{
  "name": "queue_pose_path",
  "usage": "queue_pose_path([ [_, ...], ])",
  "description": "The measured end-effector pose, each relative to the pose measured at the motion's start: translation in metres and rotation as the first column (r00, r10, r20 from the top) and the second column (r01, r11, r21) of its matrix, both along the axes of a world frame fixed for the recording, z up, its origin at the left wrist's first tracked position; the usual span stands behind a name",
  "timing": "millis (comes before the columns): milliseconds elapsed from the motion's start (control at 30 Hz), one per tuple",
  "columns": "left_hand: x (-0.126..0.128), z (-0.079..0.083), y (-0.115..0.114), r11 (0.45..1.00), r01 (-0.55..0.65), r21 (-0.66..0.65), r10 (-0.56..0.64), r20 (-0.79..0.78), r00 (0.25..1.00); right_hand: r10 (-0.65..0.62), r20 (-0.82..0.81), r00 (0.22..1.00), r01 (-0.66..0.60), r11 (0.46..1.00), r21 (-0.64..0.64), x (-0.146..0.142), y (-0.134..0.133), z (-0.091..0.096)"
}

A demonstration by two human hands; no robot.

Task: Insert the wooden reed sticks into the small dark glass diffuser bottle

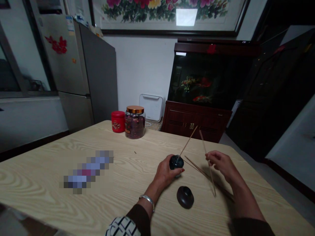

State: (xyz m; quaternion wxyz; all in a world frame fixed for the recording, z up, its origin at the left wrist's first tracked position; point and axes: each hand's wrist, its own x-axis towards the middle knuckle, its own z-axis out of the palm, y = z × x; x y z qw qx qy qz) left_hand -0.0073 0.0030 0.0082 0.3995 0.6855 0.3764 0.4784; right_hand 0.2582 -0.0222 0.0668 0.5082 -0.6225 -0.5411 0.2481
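My left hand [166, 172] is wrapped round a small dark glass bottle [176, 162] standing on the table. A thin reed stick [189, 141] leans up out of the bottle's top toward the right. Between the fingertips of my right hand [220, 162] is another thin stick [203, 142], tilted, its lower end reaching down near the tabletop. More sticks [197, 167] lie on the table between the two hands and run under my right wrist. A dark round lid [185, 197] with a knob rests in front of the bottle.
A red canister [118, 122] and a glass jar with a copper-coloured lid [135, 123] stand at the far edge of the wood-grain table [137, 170]. A blurred-out item [87, 172] lies on the left. Behind are a fridge [66, 65] and a fish tank [209, 78].
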Motion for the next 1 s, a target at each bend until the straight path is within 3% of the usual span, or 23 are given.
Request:
queue_pose_path([
  [33,0.000,0.000,0.000,1.000,-0.001,0.000,0.001,-0.002,1.000,-0.032,-0.188,0.982,0.050,0.995,0.090,-0.002,-0.002,0.007],
  [100,0.000,0.000,0.000,1.000,-0.007,-0.003,0.007,-0.008,1.000,-0.018,-0.489,0.872,0.154,0.959,0.240,-0.010,-0.006,0.020],
  [200,-0.001,-0.001,0.000,1.000,-0.014,0.001,0.014,-0.015,1.000,0.083,-0.661,0.746,0.228,0.900,0.371,-0.031,-0.007,0.030],
  [367,0.000,-0.002,0.000,1.000,-0.015,0.001,0.015,-0.014,1.000,0.125,-0.593,0.795,0.236,0.837,0.493,-0.061,-0.005,0.033],
  [500,0.000,-0.003,0.001,1.000,-0.018,0.016,0.018,-0.015,1.000,0.114,-0.511,0.852,0.205,0.826,0.525,-0.072,-0.007,0.032],
  [800,-0.001,0.002,-0.002,1.000,-0.024,-0.012,0.023,-0.041,0.999,0.122,-0.326,0.938,0.060,0.866,0.496,-0.091,-0.004,0.021],
  [1000,-0.001,0.001,-0.001,0.999,-0.034,0.006,0.035,-0.042,0.999,0.234,-0.210,0.949,-0.157,0.931,0.329,-0.102,-0.002,0.013],
])
